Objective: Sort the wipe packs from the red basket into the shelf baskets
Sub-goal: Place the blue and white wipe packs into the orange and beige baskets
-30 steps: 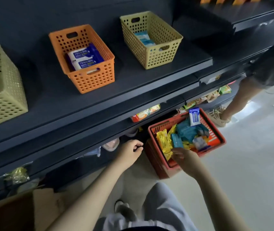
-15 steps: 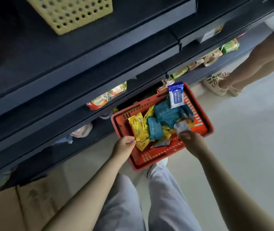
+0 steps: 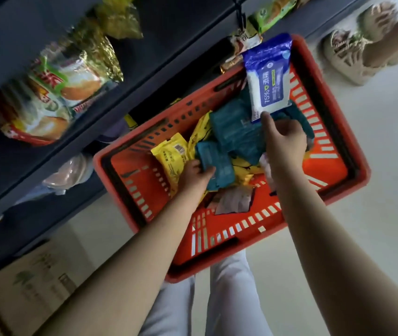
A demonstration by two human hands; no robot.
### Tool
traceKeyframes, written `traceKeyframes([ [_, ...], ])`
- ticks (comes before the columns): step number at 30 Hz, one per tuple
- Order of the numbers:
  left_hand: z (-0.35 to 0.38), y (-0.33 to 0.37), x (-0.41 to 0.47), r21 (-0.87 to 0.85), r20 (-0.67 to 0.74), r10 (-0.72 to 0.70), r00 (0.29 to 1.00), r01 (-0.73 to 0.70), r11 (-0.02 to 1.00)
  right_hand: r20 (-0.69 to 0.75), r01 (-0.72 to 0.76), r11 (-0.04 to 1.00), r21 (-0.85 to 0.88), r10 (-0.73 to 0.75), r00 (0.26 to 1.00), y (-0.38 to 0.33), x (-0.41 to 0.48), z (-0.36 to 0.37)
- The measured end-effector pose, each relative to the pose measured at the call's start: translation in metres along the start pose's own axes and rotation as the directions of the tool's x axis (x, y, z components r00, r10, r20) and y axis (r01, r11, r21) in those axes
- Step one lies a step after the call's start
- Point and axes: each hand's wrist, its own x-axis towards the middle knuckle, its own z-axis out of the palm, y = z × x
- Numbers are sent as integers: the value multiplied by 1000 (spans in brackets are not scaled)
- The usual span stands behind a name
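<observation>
Wipe packs lie in the slotted red plastic basket (image 3: pixel 217 235) on the pale floor (image 3: pixel 377 180): soft, glossy yellow packs (image 3: pixel 169 157) and teal packs (image 3: pixel 236 134) heaped together, and a blue-and-white pack (image 3: pixel 269 76) upright against the far wall. The left grip (image 3: pixel 196 177) curls round a small teal pack (image 3: pixel 216 164). The right grip (image 3: pixel 286 139) touches the blue-and-white pack's lower edge with its fingers curled; I cannot tell whether it holds it.

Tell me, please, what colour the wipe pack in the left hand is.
The small plastic wipe pack in the left hand is teal; head view shows it best.
</observation>
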Motion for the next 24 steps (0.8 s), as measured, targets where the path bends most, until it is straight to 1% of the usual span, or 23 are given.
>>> traceKeyframes([
  [2, 5, -6, 6, -36, -78, -11, 997, 9, 999, 11, -57, 990, 131, 57, 998, 1, -3, 3],
  [5, 7, -9, 12, -40, -133, -10, 991, 4, 999, 70, -158, 933, 324, 143, 987, -2, -8, 6],
  [8, 8, -7, 17, -42, -164, -37, 986, 31, 999, 96, -245, 873, 421, 226, 969, -10, -9, 14],
  [11, 8, -6, 18, -67, -169, -49, 984, 39, 997, 66, -278, 834, 477, 281, 957, -19, -7, 29],
  [13, 7, -9, 17, -56, -168, -27, 985, 18, 998, 82, -322, 769, 552, 334, 939, -25, -6, 37],
  [14, 5, -11, 15, -52, -160, -13, 987, 5, 999, 98, -340, 721, 604, 356, 929, -29, -3, 39],
  [17, 0, -18, 15, -63, -109, 4, 994, -10, 998, 157, -370, 542, 754, 399, 904, -33, 6, 43],
  [18, -2, -19, 14, -64, -92, 3, 996, -9, 998, 172, -374, 517, 770, 397, 902, -32, 8, 43],
  [19, -4, -21, 14, -70, -79, -1, 997, -5, 998, 183, -377, 513, 771, 389, 903, -31, 8, 42],
  [22, -5, -21, 14, -132, -51, -26, 998, 19, 991, 246, -416, 546, 727, 358, 901, -24, -2, 33],
  [24, -4, -19, 13, -179, -56, -48, 997, 37, 983, 273, -440, 546, 713, 362, 891, -18, -10, 21],
])
